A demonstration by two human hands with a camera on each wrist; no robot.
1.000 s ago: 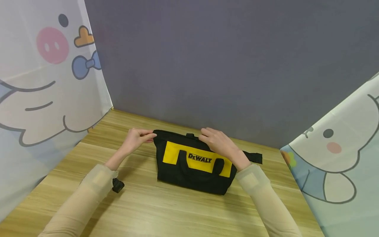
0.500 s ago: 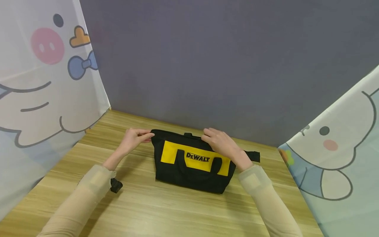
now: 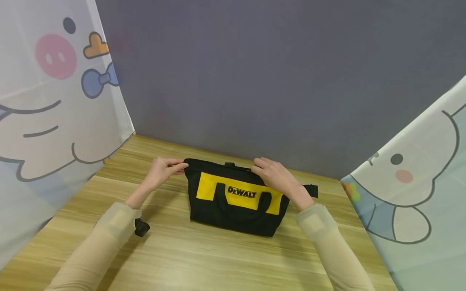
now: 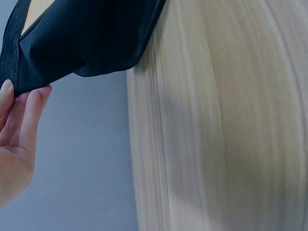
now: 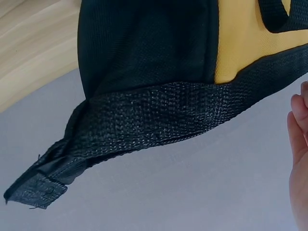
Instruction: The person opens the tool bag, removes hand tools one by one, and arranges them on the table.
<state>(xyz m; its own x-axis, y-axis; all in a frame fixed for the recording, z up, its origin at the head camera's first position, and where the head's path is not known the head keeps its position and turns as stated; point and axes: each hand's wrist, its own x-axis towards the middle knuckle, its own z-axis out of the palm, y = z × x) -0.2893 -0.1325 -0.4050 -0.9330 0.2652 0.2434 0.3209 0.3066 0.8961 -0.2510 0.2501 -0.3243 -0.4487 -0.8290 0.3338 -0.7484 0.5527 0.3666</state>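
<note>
A black and yellow DeWalt tool bag (image 3: 233,224) stands on the wooden table, its two black handles (image 3: 264,204) hanging down the front. My left hand (image 3: 162,173) pinches the top left corner of the bag between thumb and fingers; the left wrist view shows the same hand (image 4: 19,130) on the black fabric edge. Over the zipped top edge, my right hand (image 3: 273,174) has its fingers bent at the zipper, and the zipper pull is hidden behind them. In the right wrist view a black webbing end (image 5: 38,190) sticks out past the bag's end.
A grey wall panel (image 3: 233,81) rises close behind the bag. Cartoon-printed sheets stand on the left (image 3: 43,101) and right (image 3: 411,194). A small black device (image 3: 141,227) shows at my left wrist, over the wooden table (image 3: 174,258).
My right hand has slid a little to the right along the bag's top edge. My left hand keeps its pinch on the corner. The whole head view has shifted slightly.
</note>
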